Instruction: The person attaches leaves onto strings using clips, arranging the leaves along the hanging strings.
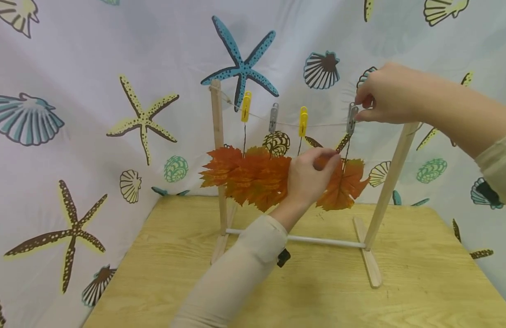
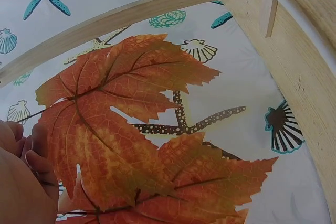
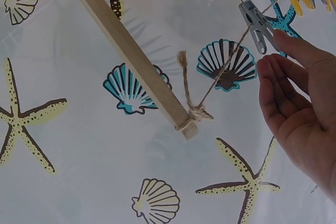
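On the wooden table stands a small wooden rack strung with string. The left hand pinches the stem of the rightmost orange leaf. Above, the right hand pinches the grey peg on the string, just beside the right post.

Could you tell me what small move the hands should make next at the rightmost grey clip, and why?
Probably the right hand should squeeze the grey clip open. Its fingertips are already at the clip's top on the string, and the left hand holds the leaf by its stem just below, so the leaf could come free.
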A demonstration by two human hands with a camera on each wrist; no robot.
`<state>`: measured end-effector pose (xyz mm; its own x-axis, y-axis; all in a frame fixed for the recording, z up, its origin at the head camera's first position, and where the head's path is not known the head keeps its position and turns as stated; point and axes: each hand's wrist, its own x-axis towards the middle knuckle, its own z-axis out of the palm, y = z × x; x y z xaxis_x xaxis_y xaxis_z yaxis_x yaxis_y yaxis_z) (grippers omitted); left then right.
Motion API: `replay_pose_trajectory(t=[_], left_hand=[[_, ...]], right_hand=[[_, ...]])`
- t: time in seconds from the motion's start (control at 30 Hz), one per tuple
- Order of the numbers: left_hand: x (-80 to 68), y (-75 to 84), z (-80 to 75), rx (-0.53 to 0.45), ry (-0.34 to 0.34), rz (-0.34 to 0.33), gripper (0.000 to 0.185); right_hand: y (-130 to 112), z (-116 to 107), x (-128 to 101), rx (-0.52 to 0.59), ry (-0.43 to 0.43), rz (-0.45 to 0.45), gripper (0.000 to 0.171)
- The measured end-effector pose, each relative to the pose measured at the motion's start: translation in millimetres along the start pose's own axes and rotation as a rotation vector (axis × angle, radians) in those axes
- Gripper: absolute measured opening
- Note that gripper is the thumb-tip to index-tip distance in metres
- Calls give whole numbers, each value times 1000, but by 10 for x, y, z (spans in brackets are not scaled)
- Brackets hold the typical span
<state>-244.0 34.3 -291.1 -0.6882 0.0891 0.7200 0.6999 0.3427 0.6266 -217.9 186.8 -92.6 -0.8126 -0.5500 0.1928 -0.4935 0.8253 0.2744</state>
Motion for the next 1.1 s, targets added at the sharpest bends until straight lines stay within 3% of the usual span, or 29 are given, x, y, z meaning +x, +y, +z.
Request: replay_pose_trajectory(t=[0.2, 0.57, 1.1], left_hand=[[-23, -17, -50, 3, 4, -17, 20], [-135, -44, -207, -16, -21, -43, 18], [-240, -136, -325, -74, -65, -72, 22]], right_hand=[[13, 32, -61, 38, 15, 34, 28], [31, 222, -221, 220, 40, 128, 25], [-109, 424, -330, 287, 81, 123, 26]])
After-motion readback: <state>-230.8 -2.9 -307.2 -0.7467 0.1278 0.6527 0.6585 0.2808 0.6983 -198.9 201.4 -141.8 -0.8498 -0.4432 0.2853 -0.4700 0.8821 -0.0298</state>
